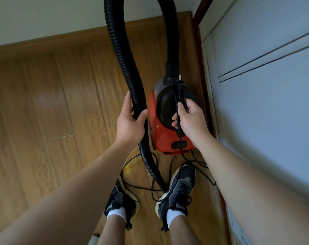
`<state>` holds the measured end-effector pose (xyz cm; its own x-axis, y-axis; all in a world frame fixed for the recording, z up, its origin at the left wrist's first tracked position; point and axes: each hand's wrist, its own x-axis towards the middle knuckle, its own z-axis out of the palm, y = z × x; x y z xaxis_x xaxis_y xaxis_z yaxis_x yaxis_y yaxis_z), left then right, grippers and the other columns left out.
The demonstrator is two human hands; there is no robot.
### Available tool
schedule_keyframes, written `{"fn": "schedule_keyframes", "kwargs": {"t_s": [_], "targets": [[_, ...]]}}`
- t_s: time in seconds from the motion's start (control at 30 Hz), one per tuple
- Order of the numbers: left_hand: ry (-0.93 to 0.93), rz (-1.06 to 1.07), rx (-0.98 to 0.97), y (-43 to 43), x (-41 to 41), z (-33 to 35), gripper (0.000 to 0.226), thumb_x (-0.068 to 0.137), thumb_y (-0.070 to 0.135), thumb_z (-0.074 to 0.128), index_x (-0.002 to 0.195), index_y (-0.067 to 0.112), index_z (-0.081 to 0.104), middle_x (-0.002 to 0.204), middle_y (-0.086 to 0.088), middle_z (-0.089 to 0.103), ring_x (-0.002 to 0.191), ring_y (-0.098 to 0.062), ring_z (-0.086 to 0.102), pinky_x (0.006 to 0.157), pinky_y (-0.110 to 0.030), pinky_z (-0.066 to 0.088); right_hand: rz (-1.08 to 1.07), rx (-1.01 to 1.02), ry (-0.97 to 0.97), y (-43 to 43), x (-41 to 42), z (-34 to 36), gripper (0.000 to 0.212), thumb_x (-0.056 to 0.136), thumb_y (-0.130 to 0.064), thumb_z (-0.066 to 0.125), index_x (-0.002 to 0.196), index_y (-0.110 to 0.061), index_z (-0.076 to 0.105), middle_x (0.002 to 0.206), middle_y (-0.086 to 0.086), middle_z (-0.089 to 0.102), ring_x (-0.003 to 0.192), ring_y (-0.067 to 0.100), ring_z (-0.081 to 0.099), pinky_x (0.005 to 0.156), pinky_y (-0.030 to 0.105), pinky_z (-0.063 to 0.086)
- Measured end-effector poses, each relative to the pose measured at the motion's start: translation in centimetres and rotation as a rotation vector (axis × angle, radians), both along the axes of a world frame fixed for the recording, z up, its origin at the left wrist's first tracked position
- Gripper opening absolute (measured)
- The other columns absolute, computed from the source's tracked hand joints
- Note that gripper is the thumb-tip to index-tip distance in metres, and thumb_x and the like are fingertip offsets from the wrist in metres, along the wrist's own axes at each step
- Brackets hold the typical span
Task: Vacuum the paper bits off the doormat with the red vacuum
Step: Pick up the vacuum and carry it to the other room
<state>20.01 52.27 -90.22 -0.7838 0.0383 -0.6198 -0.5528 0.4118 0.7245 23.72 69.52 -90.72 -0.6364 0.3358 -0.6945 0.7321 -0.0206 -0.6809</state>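
Note:
The red vacuum (160, 137) with its dark round top hangs above the wooden floor, just ahead of my feet. My right hand (190, 119) grips its black handle together with the power cord, whose plug (179, 82) sticks up past my thumb. My left hand (130, 121) is wrapped around the black ribbed hose (121, 55), which loops up out of the frame and comes back down into the vacuum's front. The hose's lower end drops between my shoes. No doormat or paper bits are in view.
Loose black cord (199, 163) lies in loops on the floor around my two dark shoes (180, 190). A white wall with a wooden skirting board (61, 39) runs along the far side. A pale blue panelled door or cabinet (266, 85) stands close on the right.

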Motion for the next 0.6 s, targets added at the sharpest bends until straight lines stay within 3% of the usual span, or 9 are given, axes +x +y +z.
{"fn": "schedule_keyframes", "kwargs": {"t_s": [0.13,0.27,0.37,0.43,0.5,0.6], "targets": [[0.002,-0.005,0.004,0.1,0.3,0.4,0.070,0.101,0.018,0.060,0.151,0.055,0.026,0.121,0.020,0.065,0.113,0.004,0.061,0.104,-0.038,0.053,0.039,0.070,-0.004,-0.1,0.4,-0.4,0.020,0.107,-0.033,0.043,0.122,-0.035,0.056,0.080,0.002,0.068,0.064,0.014,0.067,0.071,0.042,0.059],[-0.003,0.004,0.003,0.0,0.6,0.7,0.070,0.102,0.018,0.059,0.151,0.054,0.025,0.123,0.021,0.064,0.114,0.003,0.060,0.104,-0.039,0.052,0.098,0.150,-0.035,0.1,0.7,-0.3,0.035,0.106,-0.037,0.043,0.139,-0.027,0.052,0.099,-0.002,0.070,0.071,0.007,0.070,0.068,0.028,0.057],[-0.008,0.013,0.002,-0.2,0.8,0.9,0.069,0.101,0.019,0.060,0.150,0.055,0.026,0.126,0.020,0.064,0.117,-0.002,0.062,0.104,-0.043,0.053,0.171,0.209,-0.051,0.3,1.1,0.0,0.044,0.104,-0.043,0.043,0.145,-0.027,0.046,0.126,-0.001,0.065,0.102,0.016,0.069,0.088,0.037,0.058],[-0.008,0.014,-0.003,-0.3,0.9,1.2,0.068,0.101,0.019,0.060,0.150,0.055,0.027,0.129,0.018,0.063,0.120,-0.006,0.061,0.104,-0.046,0.052,0.233,0.247,-0.064,0.4,1.1,0.7,0.047,0.105,-0.039,0.043,0.150,-0.025,0.040,0.139,0.002,0.058,0.125,0.021,0.058,0.102,0.035,0.049],[0.002,0.015,-0.015,-0.4,1.0,1.5,0.069,0.101,0.020,0.059,0.149,0.057,0.026,0.133,0.017,0.062,0.124,-0.009,0.059,0.106,-0.047,0.051,0.306,0.291,-0.066,0.6,1.0,1.4,0.051,0.106,-0.033,0.043,0.155,-0.021,0.033,0.151,0.003,0.048,0.138,0.022,0.046,0.106,0.032,0.040],[0.023,0.025,-0.015,-0.6,1.4,2.2,0.070,0.101,0.018,0.059,0.147,0.061,0.026,0.133,0.018,0.061,0.125,-0.008,0.057,0.107,-0.047,0.050,0.432,0.410,-0.042,0.8,0.7,2.4,0.055,0.106,-0.029,0.046,0.157,-0.018,0.027,0.158,0.003,0.038,0.142,0.022,0.041,0.106,0.030,0.037]]}}
